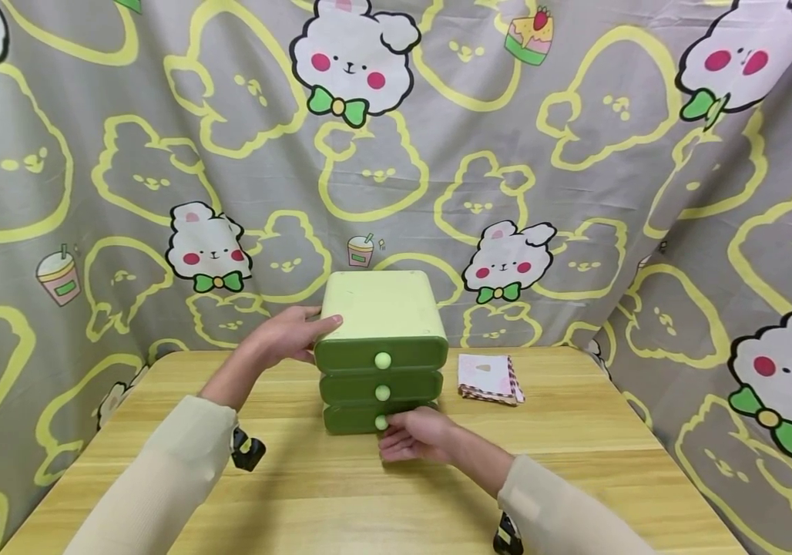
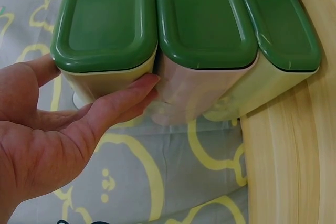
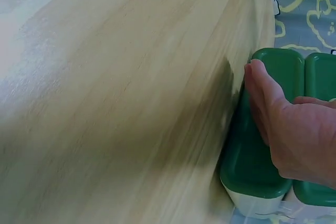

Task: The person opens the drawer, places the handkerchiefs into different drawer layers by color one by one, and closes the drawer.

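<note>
A small three-tier drawer cabinet (image 1: 382,304) stands on the wooden table, with a pale yellow-green top and dark green fronts, each bearing a round light-green knob. My left hand (image 1: 299,333) holds its upper left corner, thumb over the top edge and fingers against the side. Seen in the left wrist view, those fingers (image 2: 128,95) lie along the wall of the top tier. At the bottom drawer (image 1: 350,418) my right hand (image 1: 420,434) pinches the knob (image 1: 381,422), other fingers extended below it. All three drawers sit closed. In the right wrist view the hand hides that knob.
A folded cloth (image 1: 489,378) with a checked edge lies right of the cabinet. The wooden table (image 1: 285,493) extends in front and to both sides. A grey curtain (image 1: 396,185) with cartoon animal prints hangs behind and along the sides.
</note>
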{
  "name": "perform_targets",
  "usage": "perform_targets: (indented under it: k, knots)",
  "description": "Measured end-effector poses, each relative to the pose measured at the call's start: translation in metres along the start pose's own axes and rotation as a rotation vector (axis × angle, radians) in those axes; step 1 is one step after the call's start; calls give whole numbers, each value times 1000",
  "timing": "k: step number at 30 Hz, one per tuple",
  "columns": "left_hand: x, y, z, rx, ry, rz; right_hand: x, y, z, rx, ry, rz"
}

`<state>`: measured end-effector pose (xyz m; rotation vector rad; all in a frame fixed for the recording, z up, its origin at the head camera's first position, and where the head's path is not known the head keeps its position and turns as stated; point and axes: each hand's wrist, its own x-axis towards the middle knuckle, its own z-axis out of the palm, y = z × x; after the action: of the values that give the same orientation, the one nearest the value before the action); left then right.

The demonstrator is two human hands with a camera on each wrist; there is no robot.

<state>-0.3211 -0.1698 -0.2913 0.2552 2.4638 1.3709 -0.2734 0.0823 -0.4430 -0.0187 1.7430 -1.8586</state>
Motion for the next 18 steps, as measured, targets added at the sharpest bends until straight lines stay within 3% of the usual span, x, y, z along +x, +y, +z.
perform_targets:
  k: [11, 18]
  knots:
    - [2, 2, 2, 6, -9, 8, 9, 7, 11, 97, 136, -51]
    - [0, 1, 1, 10, -7, 11, 12, 10, 17, 115, 153, -62]
